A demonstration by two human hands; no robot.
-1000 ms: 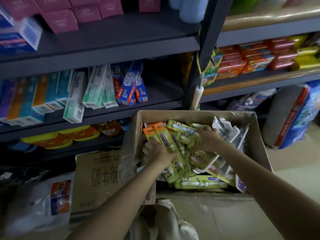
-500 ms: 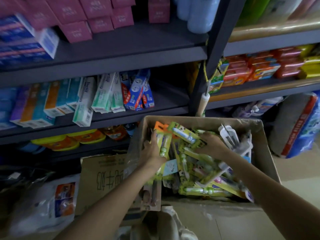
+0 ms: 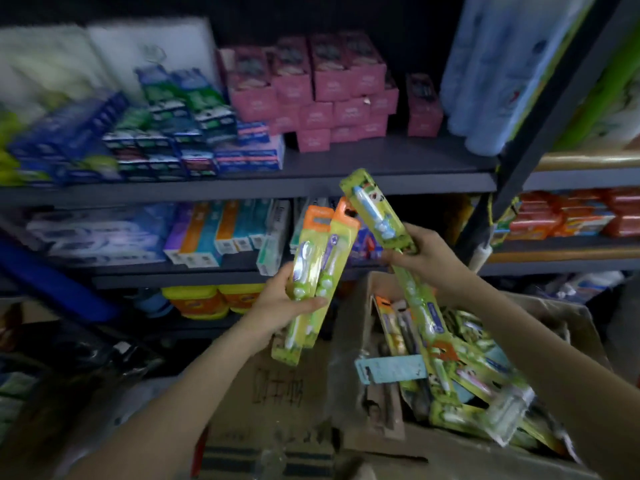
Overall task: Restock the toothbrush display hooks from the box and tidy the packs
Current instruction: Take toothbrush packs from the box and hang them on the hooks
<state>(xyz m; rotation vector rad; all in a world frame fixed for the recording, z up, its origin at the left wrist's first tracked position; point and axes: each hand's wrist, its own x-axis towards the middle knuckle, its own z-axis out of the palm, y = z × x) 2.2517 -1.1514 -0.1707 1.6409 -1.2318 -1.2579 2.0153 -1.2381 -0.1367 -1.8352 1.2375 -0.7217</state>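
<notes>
My left hand (image 3: pixel 282 306) grips two yellow-green toothbrush packs with orange tops (image 3: pixel 318 268), held upright in front of the shelves. My right hand (image 3: pixel 424 258) holds a long yellow-green toothbrush pack (image 3: pixel 375 213) with a blue brush, tilted up and to the left, its top near the orange tops. Below the right arm stands the open cardboard box (image 3: pixel 349 341), with several more toothbrush packs (image 3: pixel 460 375) heaped inside. No display hooks are in view.
Dark metal shelves (image 3: pixel 311 185) carry toothpaste cartons (image 3: pixel 221 233), pink boxes (image 3: pixel 332 88) and blue packs. A shelf upright (image 3: pixel 540 133) rises at the right, with red packs (image 3: pixel 581 213) beyond it. A printed carton (image 3: pixel 277 389) lies left of the box.
Both hands have lifted out of the box, each holding packs. The view has swung upward toward the upper shelves.
</notes>
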